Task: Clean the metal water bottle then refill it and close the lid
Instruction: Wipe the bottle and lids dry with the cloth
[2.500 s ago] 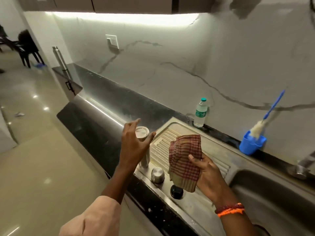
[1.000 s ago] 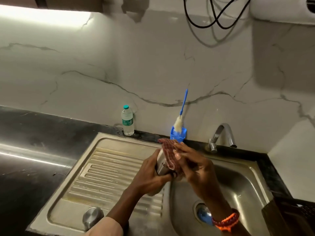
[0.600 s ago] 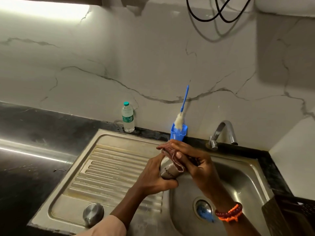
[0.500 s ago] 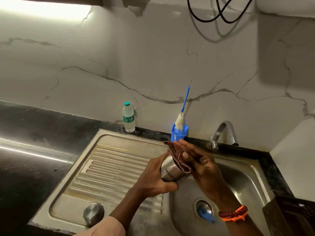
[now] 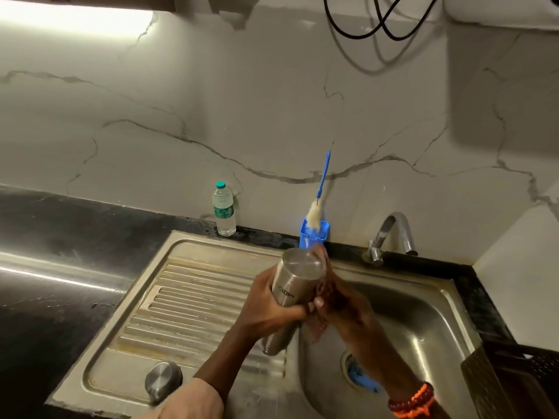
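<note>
Bottle (image 5: 295,281) tilted, base up, left hand (image 5: 266,306) gripping

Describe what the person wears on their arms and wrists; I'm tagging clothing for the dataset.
The left arm is bare up to a pale peach sleeve near the elbow. The right wrist carries two beaded bracelets, one bright orange, one dark red. No rings or watch show.

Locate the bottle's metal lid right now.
Head view: the metal lid sits on the near left corner of the sink's drainboard, apart from the metal bottle, beside the left forearm.
</note>
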